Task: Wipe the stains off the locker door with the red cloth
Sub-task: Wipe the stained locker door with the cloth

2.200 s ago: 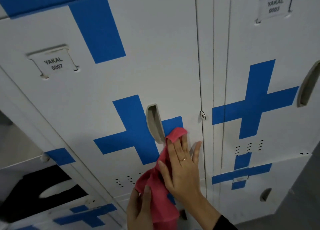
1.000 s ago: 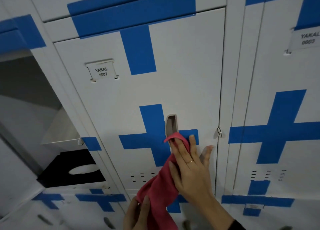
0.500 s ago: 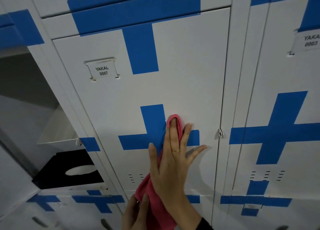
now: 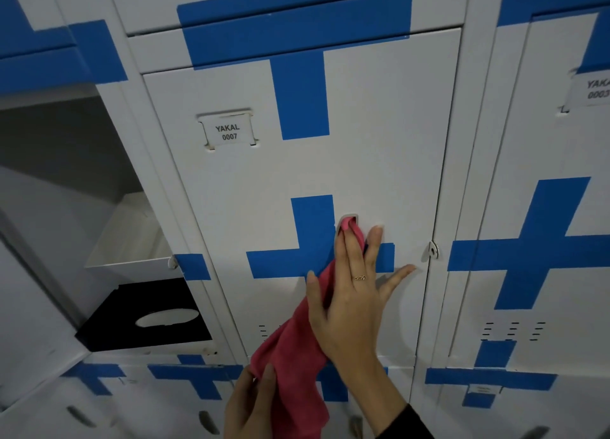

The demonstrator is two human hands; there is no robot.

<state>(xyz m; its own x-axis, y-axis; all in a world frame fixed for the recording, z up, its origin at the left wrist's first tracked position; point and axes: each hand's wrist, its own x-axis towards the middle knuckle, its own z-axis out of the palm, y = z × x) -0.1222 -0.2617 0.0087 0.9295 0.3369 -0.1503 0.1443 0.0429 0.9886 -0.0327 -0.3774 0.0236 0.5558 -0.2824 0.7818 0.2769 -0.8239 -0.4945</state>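
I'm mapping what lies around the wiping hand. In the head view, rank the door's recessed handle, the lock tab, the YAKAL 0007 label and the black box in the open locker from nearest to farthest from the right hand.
From the right hand:
1. Recessed handle, at the fingertips, above.
2. Lock tab, right, at the door edge.
3. Black box, left, and YAKAL 0007 label, upper left: too close to call.

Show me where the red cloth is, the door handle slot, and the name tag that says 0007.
red cloth (image 4: pixel 290 356): head view, on the bunched fold hanging below the right hand.
door handle slot (image 4: pixel 350 216): head view, on the slot's top rim above the cloth tip.
0007 name tag (image 4: pixel 227 132): head view, on the printed label's centre.
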